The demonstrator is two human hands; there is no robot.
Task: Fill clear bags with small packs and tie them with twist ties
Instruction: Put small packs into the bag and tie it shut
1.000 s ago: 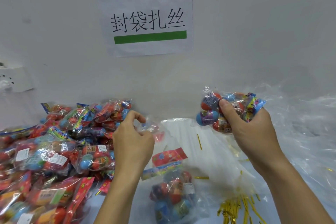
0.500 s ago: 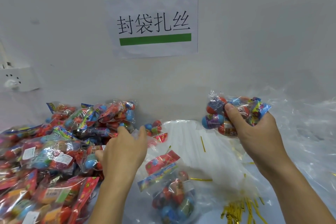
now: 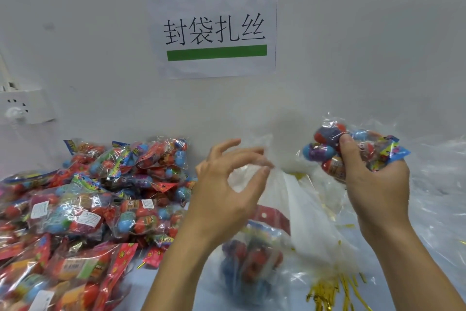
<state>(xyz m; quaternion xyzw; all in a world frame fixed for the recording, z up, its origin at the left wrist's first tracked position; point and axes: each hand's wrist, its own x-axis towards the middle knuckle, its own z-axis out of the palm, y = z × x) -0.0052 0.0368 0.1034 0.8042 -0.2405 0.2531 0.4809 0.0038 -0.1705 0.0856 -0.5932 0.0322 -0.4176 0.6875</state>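
My left hand [image 3: 228,189] pinches the upper edge of a clear bag [image 3: 297,204] between thumb and forefinger and holds it up off the table. A colourful small pack [image 3: 254,252] lies inside the bag near its bottom. My right hand [image 3: 373,182] grips a small pack of red and blue pieces [image 3: 327,149] just right of the bag's raised edge. Gold twist ties [image 3: 330,290] lie in a bunch at the lower right.
A big heap of small packs [image 3: 95,199] covers the table's left side up to the white wall. Loose clear bags [image 3: 438,184] spread on the right. A paper sign [image 3: 214,25] hangs on the wall, and a wall socket [image 3: 22,106] sits at the left.
My left hand left the heap of packs, moved right and took hold of the clear bag's edge, lifting it. My right hand kept its pack at about the same place.
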